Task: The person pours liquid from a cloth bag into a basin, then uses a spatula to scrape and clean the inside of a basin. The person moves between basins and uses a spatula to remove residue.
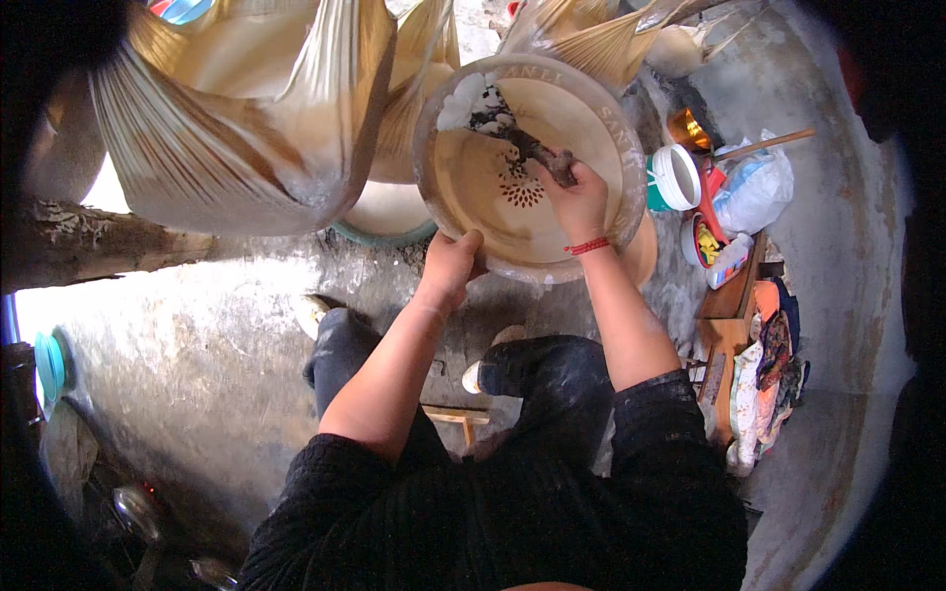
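A large round beige basin (pixel 601 212) is tilted in front of me, its inside facing me, with a dark petal pattern printed on its bottom. My left hand (pixel 453 268) is closed on its near rim, thumb over the edge. My right hand (pixel 578 200) reaches over the basin, fingers wrapped round the dark handle of a brush-like tool (pixel 507 128). The tool's far end spreads out and is coated in something white and fluffy; its exact kind is unclear. That white end lies toward the basin's upper left wall. A red cord circles my right wrist.
Sagging beige cloths (pixel 246 148) hang at the upper left, above a green-rimmed tub (pixel 384 229) and near a log (pixel 108 241). To the right stand a white-and-green bucket (pixel 675 177), a plastic bag (pixel 757 192) and piled fabric (pixel 774 364). A turquoise basin (pixel 49 364) is far left.
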Demonstrator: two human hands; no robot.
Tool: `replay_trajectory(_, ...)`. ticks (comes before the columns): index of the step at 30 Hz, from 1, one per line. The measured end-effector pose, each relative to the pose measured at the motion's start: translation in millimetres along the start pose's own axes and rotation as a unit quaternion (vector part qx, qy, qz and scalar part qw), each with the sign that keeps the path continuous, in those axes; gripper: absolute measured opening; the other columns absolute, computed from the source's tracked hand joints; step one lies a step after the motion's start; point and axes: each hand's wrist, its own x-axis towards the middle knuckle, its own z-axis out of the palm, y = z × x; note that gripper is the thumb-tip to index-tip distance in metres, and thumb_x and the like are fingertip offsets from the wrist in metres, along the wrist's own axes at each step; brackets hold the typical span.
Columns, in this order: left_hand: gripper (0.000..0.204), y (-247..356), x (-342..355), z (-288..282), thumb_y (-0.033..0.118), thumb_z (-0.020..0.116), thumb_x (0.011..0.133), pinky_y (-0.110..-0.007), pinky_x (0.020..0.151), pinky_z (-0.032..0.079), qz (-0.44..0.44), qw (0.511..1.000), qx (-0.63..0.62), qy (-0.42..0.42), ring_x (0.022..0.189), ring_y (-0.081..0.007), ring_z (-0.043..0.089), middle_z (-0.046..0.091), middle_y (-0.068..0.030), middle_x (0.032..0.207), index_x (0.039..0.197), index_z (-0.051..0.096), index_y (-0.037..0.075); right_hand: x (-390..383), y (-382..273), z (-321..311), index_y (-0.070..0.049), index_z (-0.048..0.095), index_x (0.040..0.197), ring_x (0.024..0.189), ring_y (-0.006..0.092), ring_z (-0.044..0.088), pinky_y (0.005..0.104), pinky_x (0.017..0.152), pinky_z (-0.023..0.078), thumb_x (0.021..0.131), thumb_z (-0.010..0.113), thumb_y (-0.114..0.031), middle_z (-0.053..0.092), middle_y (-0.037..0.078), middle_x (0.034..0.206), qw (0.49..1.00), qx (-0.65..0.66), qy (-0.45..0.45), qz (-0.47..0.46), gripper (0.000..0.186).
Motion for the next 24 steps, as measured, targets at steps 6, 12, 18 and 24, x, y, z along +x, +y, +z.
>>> replay_trajectory(6, 0.04, 19, -5, 12, 0.021, 0.064, 0.095, -0.035, 0.062, 0.055, 0.002, 0.999, 0.004, -0.036, 0.078, -0.0208, 0.066, 0.066, -0.0103, 0.106, 0.128, 0.053, 0.003, 24, -38, -21, 0.0, 0.075, 0.11, 0.079, 0.0092, 0.067, 0.0277, 0.075, 0.054, 0.086, 0.08, -0.018, 0.076, 0.009, 0.088, 0.994, -0.103, -0.016, -0.011, 0.03)
replay_trajectory(12, 0.039, 26, -4, 0, 0.022, 0.062, 0.095, -0.033, 0.057, 0.055, -0.016, 0.999, 0.031, -0.035, 0.076, -0.02, 0.065, 0.066, -0.0098, 0.102, 0.128, 0.052, 0.003, 32, -50, -29, 0.001, 0.076, 0.107, 0.077, 0.0097, 0.067, 0.0283, 0.072, 0.053, 0.086, 0.079, -0.016, 0.075, 0.008, 0.085, 0.994, -0.078, -0.051, 0.057, 0.027)
replay_trajectory(18, 0.031, 27, 0, -5, 0.021, 0.062, 0.095, -0.032, 0.053, 0.053, -0.013, 0.999, 0.032, -0.037, 0.065, -0.0186, 0.062, 0.065, -0.0074, 0.09, 0.119, 0.057, 0.002, 29, -46, -23, 0.002, 0.076, 0.103, 0.072, 0.0085, 0.063, 0.0279, 0.069, 0.051, 0.085, 0.08, -0.017, 0.074, 0.004, 0.082, 0.999, -0.004, -0.001, 0.031, 0.026)
replay_trajectory(24, 0.029, 29, -10, -1, 0.021, 0.062, 0.095, -0.032, 0.052, 0.052, 0.005, 0.999, 0.03, -0.03, 0.063, -0.018, 0.061, 0.065, -0.008, 0.088, 0.115, 0.058, 0.001, 17, -44, -17, 0.001, 0.076, 0.099, 0.07, 0.0088, 0.062, 0.0283, 0.067, 0.05, 0.085, 0.081, -0.017, 0.074, 0.005, 0.079, 0.998, -0.024, 0.018, 0.059, 0.024)
